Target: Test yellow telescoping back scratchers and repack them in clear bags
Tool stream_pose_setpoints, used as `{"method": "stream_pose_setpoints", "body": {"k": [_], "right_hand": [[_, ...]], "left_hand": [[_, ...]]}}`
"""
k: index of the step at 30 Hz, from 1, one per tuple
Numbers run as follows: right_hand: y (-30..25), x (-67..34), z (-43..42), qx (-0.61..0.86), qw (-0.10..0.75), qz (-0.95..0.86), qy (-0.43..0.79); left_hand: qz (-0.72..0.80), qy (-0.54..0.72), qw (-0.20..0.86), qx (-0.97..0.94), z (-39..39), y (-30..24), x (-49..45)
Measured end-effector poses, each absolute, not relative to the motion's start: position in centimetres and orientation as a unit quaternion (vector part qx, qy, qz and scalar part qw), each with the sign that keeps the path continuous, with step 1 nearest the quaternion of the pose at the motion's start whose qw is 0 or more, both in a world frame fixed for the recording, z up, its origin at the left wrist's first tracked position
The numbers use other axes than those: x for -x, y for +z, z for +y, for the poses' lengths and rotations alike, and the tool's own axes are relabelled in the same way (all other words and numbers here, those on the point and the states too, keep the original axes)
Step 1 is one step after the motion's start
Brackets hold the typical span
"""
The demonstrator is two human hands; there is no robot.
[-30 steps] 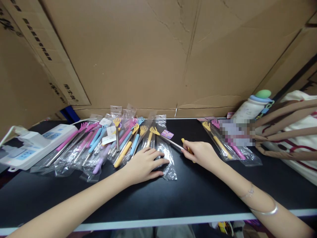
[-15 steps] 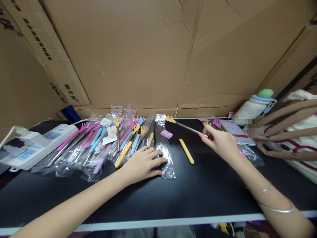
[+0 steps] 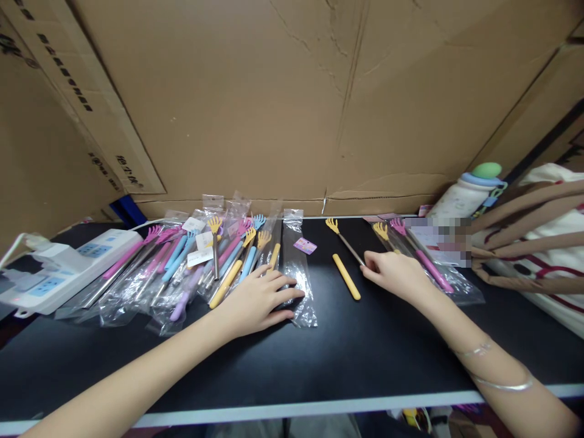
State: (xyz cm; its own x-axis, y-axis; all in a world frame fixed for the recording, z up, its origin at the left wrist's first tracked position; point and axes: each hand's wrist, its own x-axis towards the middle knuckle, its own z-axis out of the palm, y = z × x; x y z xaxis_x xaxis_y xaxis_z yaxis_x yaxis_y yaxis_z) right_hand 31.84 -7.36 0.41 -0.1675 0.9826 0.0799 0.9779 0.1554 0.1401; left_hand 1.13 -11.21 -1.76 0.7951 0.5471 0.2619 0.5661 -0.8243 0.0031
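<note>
Between its thumb and fingers, my right hand (image 3: 392, 274) pinches the lower end of a back scratcher's metal rod; the yellow claw of this back scratcher (image 3: 350, 247) points away from me. Left of it lies a separate yellow handle (image 3: 346, 277). My left hand (image 3: 260, 299) rests flat with fingers spread, its fingertips on the edge of a clear plastic bag (image 3: 298, 274). A small purple card (image 3: 305, 246) lies at the bag's upper right. Beyond the left hand, a yellow-handled piece (image 3: 274, 256) is partly hidden.
Several bagged back scratchers (image 3: 182, 261) in pink, blue, yellow and purple are heaped left, beside a white power strip (image 3: 77, 267). To the right lie more back scratchers (image 3: 431, 267), a bottle (image 3: 463, 198) and a bag with brown straps (image 3: 538, 243). Cardboard (image 3: 255, 109) walls the back.
My right hand has moved slightly left and down, turning the back scratcher so its claw points more away from me and sits further right. My left hand stays nearly in place.
</note>
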Motion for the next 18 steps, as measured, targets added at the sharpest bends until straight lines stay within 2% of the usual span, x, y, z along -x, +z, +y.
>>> {"method": "stream_pose_setpoints", "body": {"k": [6,15,18], "right_hand": [[0.3,-31.9,-7.4,-0.642,0.020,0.763,0.075],[1.0,-30.5,-8.2,-0.584,-0.124,0.797,0.092],[1.0,-29.8,-7.8,-0.553,-0.142,0.816,0.094]], "left_hand": [[-0.296,-0.128,0.034,0.946,-11.1,-1.7,-0.9],[-0.321,-0.147,0.080,0.932,-10.9,-1.5,-0.7],[-0.327,-0.158,0.079,0.928,-10.7,-1.6,-0.7]]}}
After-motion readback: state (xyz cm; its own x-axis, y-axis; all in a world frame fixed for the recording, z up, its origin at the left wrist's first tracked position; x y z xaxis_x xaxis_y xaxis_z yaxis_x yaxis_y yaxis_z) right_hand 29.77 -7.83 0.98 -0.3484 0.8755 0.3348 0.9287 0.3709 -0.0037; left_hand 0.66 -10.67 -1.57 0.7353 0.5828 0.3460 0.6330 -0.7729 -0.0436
